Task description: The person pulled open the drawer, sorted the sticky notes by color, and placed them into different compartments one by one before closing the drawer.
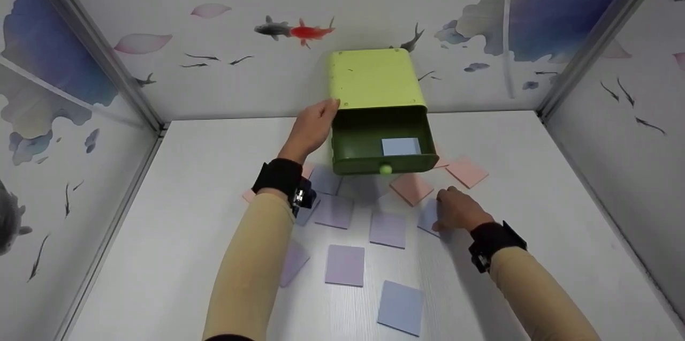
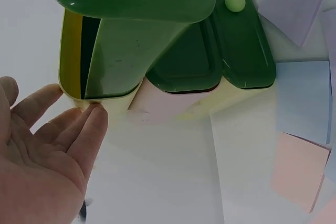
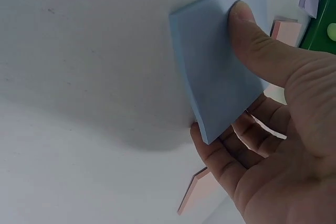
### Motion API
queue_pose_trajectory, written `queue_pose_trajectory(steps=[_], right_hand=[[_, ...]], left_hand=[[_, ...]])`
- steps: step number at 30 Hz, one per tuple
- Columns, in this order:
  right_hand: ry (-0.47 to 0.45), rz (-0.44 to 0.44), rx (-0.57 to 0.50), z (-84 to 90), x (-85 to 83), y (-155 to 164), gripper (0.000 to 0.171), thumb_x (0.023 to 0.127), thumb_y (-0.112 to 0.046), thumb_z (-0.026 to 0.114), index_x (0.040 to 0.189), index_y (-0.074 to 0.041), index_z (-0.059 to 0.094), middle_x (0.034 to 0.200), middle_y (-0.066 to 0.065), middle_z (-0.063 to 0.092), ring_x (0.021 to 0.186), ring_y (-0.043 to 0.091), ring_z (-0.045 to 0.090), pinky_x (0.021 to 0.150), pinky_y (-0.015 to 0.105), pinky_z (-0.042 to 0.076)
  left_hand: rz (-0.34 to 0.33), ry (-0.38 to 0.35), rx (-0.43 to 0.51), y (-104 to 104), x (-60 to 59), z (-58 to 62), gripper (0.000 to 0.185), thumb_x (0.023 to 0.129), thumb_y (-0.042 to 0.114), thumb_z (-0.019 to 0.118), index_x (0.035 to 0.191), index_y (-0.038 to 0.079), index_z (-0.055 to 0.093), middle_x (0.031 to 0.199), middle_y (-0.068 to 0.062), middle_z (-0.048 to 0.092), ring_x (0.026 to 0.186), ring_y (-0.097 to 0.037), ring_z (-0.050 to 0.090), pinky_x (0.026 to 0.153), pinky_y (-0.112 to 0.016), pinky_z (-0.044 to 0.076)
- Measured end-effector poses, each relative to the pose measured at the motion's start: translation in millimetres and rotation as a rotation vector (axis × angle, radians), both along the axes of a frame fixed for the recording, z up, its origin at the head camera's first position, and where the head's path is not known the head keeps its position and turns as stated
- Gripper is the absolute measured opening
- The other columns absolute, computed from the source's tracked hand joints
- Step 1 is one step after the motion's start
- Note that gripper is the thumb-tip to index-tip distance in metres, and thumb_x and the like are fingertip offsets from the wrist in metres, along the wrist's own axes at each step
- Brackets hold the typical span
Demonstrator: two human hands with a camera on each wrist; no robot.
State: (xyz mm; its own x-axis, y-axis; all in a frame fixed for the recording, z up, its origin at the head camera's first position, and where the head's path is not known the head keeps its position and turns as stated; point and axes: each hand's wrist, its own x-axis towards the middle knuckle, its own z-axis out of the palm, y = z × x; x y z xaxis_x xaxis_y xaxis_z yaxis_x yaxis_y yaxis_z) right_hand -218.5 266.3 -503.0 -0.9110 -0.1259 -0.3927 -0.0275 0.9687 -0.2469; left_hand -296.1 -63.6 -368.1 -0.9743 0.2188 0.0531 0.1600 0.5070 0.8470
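Right hand (image 1: pixel 457 211) pinches a blue sticky-note pad (image 3: pixel 220 72) just in front of the green drawer box (image 1: pixel 374 81).
Thumb on top, fingers curled beneath the pad. Left hand (image 1: pixel 310 129), fingers straight, touches the box's left side; its drawer (image 1: pixel 356 145) stands pulled out, one blue pad (image 1: pixel 401 146) inside.
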Motion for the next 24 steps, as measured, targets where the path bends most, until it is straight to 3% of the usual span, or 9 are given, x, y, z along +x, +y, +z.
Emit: queue_pose_trajectory(steps=[2,6,8,10,11,12,14,20,24], right_hand=[[-0.016,0.003,-0.001,0.9,-1.3,-0.3,0.06,0.079,-0.021,0.082,0.126,0.005,0.055,0.116,0.022,0.061,0.101,0.032,0.059,0.095,0.051,0.048],[-0.035,-0.002,-0.018,2.9,-2.4,1.2,0.048,0.081,-0.015,0.079,0.121,0.003,0.058,0.109,0.018,0.065,0.096,0.03,0.06,0.09,0.051,0.05],[-0.025,0.006,-0.034,3.7,-1.9,2.6,0.043,0.081,-0.012,0.078,0.118,0.002,0.06,0.105,0.017,0.065,0.091,0.028,0.06,0.086,0.049,0.051],[-0.008,0.012,-0.051,4.3,-0.9,4.0,0.041,0.081,-0.009,0.077,0.117,0.002,0.061,0.103,0.016,0.065,0.09,0.027,0.059,0.085,0.048,0.051],[0.005,0.022,-0.057,4.6,-0.4,4.8,0.039,0.081,-0.008,0.076,0.116,0.003,0.061,0.102,0.016,0.066,0.09,0.027,0.06,0.085,0.048,0.051],[0.019,0.033,-0.064,5.0,0.2,5.5,0.038,0.081,-0.007,0.076,0.116,0.003,0.062,0.102,0.016,0.066,0.09,0.028,0.06,0.085,0.049,0.051],[0.044,0.047,-0.073,5.9,0.7,6.7,0.033,0.084,-0.005,0.072,0.114,0.003,0.064,0.102,0.016,0.066,0.089,0.027,0.06,0.085,0.048,0.051],[0.09,0.069,-0.118,9.5,-1.7,10.4,0.021,0.09,-0.004,0.062,0.108,0.002,0.07,0.097,0.014,0.068,0.08,0.023,0.056,0.077,0.043,0.051],[0.071,0.067,-0.136,14.9,-3.9,12.6,0.024,0.092,-0.005,0.062,0.114,0.002,0.069,0.105,0.016,0.068,0.086,0.023,0.058,0.083,0.046,0.052]], left_hand=[[-0.006,0.004,0.003,0.2,0.1,-0.2,0.043,0.104,0.051,0.032,0.079,0.017,0.037,0.082,0.002,0.031,0.081,-0.016,0.039,0.08,-0.032,0.033],[-0.012,0.011,-0.005,0.0,0.3,0.1,0.043,0.104,0.051,0.032,0.075,0.018,0.033,0.077,0.001,0.025,0.077,-0.017,0.037,0.078,-0.033,0.031],[-0.011,0.006,-0.017,-0.2,0.6,0.4,0.044,0.104,0.052,0.032,0.08,0.017,0.044,0.08,0.0,0.036,0.085,-0.017,0.046,0.082,-0.032,0.035],[-0.018,-0.009,-0.038,-0.2,0.5,0.4,0.051,0.103,0.056,0.03,0.102,0.015,0.061,0.101,-0.003,0.057,0.106,-0.018,0.056,0.095,-0.03,0.04],[-0.023,-0.017,-0.05,-0.2,0.5,0.6,0.055,0.102,0.058,0.029,0.119,0.016,0.062,0.118,-0.004,0.061,0.118,-0.018,0.055,0.103,-0.031,0.04],[-0.025,-0.025,-0.064,-0.2,0.2,0.7,0.06,0.101,0.06,0.028,0.134,0.019,0.056,0.135,-0.002,0.057,0.131,-0.018,0.05,0.11,-0.033,0.037],[-0.028,-0.033,-0.087,0.1,-0.5,0.9,0.065,0.099,0.065,0.025,0.149,0.026,0.041,0.153,0.003,0.043,0.143,-0.018,0.038,0.117,-0.036,0.032],[-0.02,-0.036,-0.09,0.4,-1.2,2.5,0.069,0.097,0.069,0.019,0.146,0.028,0.046,0.151,0.006,0.045,0.144,-0.017,0.037,0.118,-0.035,0.031],[-0.021,-0.028,-0.072,0.9,-0.9,3.0,0.069,0.099,0.067,0.017,0.144,0.025,0.049,0.15,0.007,0.047,0.143,-0.017,0.037,0.117,-0.035,0.03]])
